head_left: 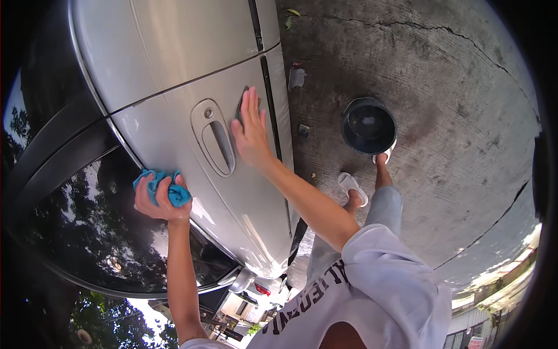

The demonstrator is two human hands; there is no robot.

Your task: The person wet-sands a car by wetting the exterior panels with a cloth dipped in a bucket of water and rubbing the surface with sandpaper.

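Note:
In my left hand (163, 200) is a crumpled blue cloth (179, 194), with my fingers wrapped round it. That hand is at the lower edge of the car's dark side window (87, 215), next to the bright trim strip. My right hand (252, 131) holds nothing that I can see; its fingers are stretched out and lie on the silver car door (174, 104). Close to its left is the door handle (216, 139), an oval recess with a round lock. Trees and sky reflect in the window glass.
A dark bucket (369, 127) stands on the cracked concrete ground (453, 116), right of the car and close to my white slippers (352, 189). A small grey scrap (297, 78) and a few leaves (293, 13) lie near the car's side.

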